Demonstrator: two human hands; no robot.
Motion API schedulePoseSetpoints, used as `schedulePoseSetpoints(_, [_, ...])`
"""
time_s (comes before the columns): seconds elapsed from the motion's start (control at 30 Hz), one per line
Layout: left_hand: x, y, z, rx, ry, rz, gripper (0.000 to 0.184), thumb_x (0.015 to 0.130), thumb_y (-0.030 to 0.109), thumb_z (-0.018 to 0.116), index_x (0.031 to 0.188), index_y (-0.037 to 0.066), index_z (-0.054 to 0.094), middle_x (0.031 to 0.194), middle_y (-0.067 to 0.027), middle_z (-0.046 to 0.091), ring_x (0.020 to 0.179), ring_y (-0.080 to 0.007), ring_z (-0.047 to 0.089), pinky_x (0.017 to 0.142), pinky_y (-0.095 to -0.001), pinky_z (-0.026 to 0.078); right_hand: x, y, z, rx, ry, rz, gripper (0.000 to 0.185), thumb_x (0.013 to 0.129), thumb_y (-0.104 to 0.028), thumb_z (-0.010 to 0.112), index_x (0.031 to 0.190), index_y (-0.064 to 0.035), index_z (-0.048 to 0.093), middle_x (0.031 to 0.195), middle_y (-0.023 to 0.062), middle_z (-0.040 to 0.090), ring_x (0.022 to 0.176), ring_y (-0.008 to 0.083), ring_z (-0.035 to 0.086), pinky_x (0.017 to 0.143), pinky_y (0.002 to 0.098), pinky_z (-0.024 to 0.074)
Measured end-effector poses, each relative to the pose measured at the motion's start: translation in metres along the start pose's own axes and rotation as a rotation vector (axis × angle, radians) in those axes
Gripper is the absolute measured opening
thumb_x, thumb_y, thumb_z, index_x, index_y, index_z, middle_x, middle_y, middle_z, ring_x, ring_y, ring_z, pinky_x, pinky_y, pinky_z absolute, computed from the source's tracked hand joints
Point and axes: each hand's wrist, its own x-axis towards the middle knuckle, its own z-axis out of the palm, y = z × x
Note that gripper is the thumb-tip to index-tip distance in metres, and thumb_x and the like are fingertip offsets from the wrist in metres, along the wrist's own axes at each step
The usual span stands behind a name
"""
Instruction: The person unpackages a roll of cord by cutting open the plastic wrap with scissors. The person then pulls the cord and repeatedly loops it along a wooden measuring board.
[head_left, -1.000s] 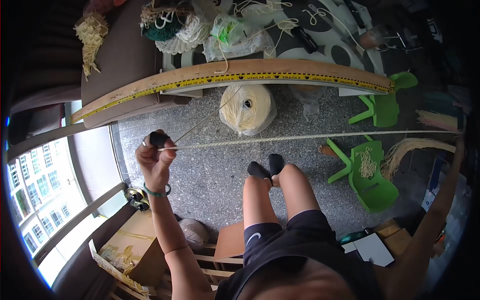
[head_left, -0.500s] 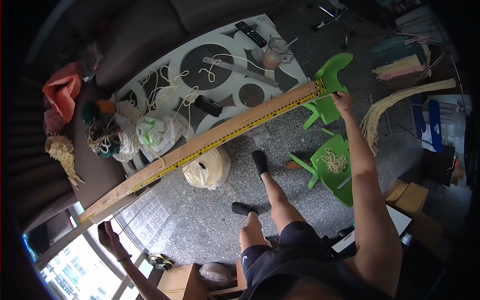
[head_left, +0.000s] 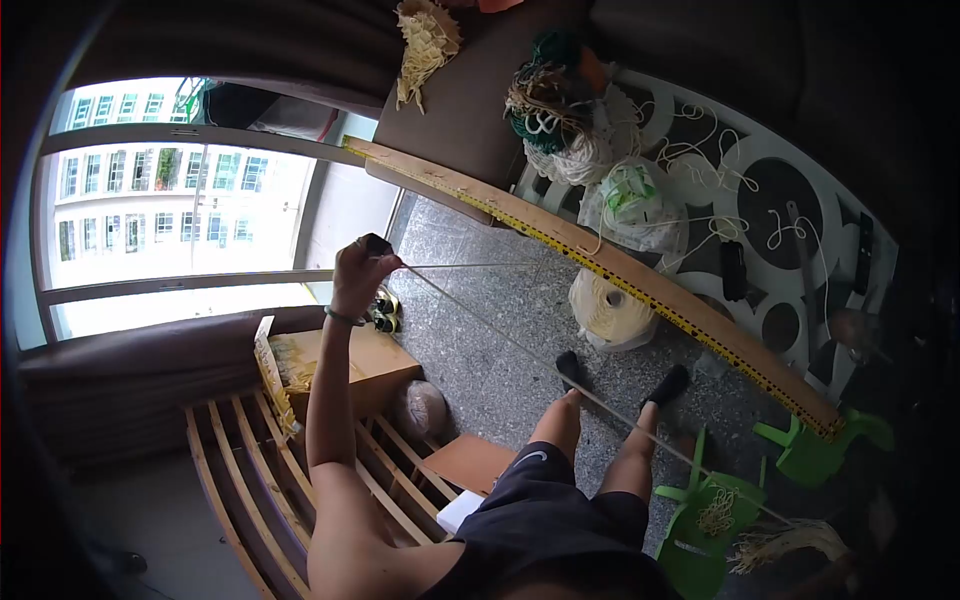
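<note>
My left hand (head_left: 362,278) is raised in front of the window, its fingers closed in a pinch on a thin pale cord (head_left: 500,335). A small dark object (head_left: 377,245), its kind unclear, shows at the same fingers. From the hand one strand stretches down to the lower right across my legs; another runs right towards the long wooden plank (head_left: 640,275). A yellow-and-black measuring tape (head_left: 690,318) lies along the plank's near edge. My right hand cannot be made out in the dark lower right, where the long strand leads.
A cord spool (head_left: 608,308) in plastic stands on the floor under the plank. The patterned table (head_left: 770,200) holds yarn bundles (head_left: 560,110) and loose cord. Green chairs (head_left: 690,565) stand lower right, one with coiled cord (head_left: 717,512). A cardboard box (head_left: 350,360) and slatted wood (head_left: 225,450) are lower left.
The view has swung towards the window. My left hand has moved away from the plank's end, with cord stretched from it. My right hand, earlier at the plank's other end, has left clear view.
</note>
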Motion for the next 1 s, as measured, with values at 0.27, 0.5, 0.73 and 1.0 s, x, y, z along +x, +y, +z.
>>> schedulePoseSetpoints(0.27, [0.045,-0.025,-0.206,0.199,0.566,0.28,0.006,0.075,0.001,0.053,0.081,0.004,0.054,0.065,0.0027,0.049,0.056,-0.0038,0.04,0.05,-0.0179,0.034,-0.064,-0.142,-0.1,-0.014,0.085,-0.109,0.039,0.081,-0.034,0.05,0.106,-0.0041,0.052,0.084,0.0107,0.058,0.069,0.0183,0.054,0.065,0.032,0.0453])
schedulePoseSetpoints(0.5, [0.194,-0.253,-0.346,0.297,0.466,0.111,0.016,0.074,0.018,0.064,0.078,0.003,0.059,0.065,0.0006,0.056,0.061,-0.0042,0.048,0.057,-0.0193,0.04,-0.244,-0.36,-0.103,-0.044,0.032,-0.203,0.044,0.082,-0.036,0.047,0.111,-0.0035,0.048,0.084,0.0123,0.056,0.068,0.0184,0.052,0.064,0.0335,0.0458])
schedulePoseSetpoints(0.73, [0.384,-0.552,-0.288,-0.177,0.575,-0.224,0.033,0.075,0.034,0.061,0.081,0.001,0.061,0.064,-0.0007,0.055,0.057,-0.0076,0.045,0.052,-0.0238,0.037,-0.407,-0.541,-0.057,-0.184,-0.229,-0.093,0.049,0.083,-0.039,0.045,0.116,-0.0028,0.045,0.084,0.0138,0.054,0.067,0.0185,0.051,0.064,0.035,0.0462])
schedulePoseSetpoints(1.0, [0.467,-0.677,-0.215,0.153,0.524,-0.574,0.04,0.066,0.041,0.062,0.089,0.008,0.062,0.084,-0.0161,0.061,0.083,-0.0301,0.058,0.072,-0.0371,0.043,-0.421,-0.586,-0.052,-0.227,-0.402,0.101,0.045,0.085,-0.035,0.046,0.111,0.0011,0.046,0.068,0.0114,0.051,0.051,0.0185,0.044,0.052,0.0345,0.0395])
